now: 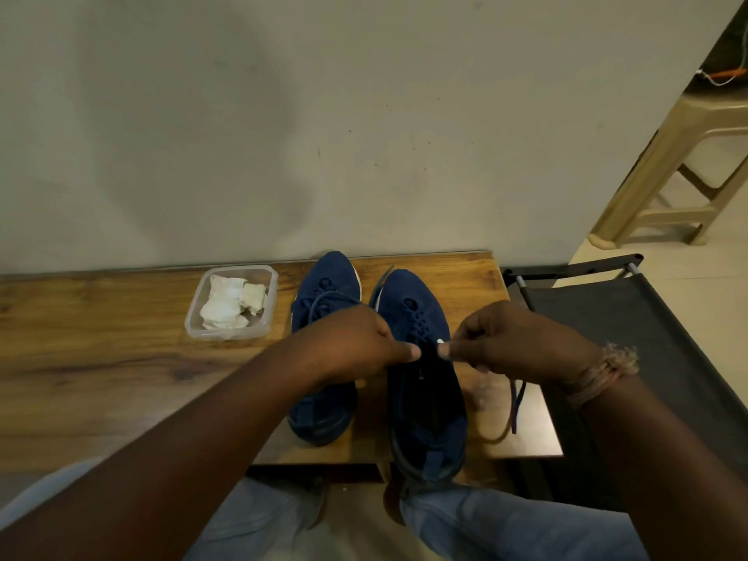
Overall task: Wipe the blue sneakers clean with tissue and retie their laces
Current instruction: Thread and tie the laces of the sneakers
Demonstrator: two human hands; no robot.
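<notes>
Two blue sneakers stand side by side on a wooden table (101,338), toes toward the wall. The left sneaker (324,402) is partly covered by my left hand (356,346). The right sneaker (425,398) lies between both hands, its heel over the table's front edge. My left hand pinches a lace at the top of the right sneaker's lacing. My right hand (506,342) pinches the other lace end there, and a dark lace (516,402) hangs down from under it. Used tissue (230,303) lies in a clear plastic container (194,313) left of the shoes.
A pale wall stands right behind the table. A black fabric rack (631,325) sits to the right of the table. A beige plastic stool (680,164) stands on the floor at the far right. My knees in jeans (506,524) are below the table edge.
</notes>
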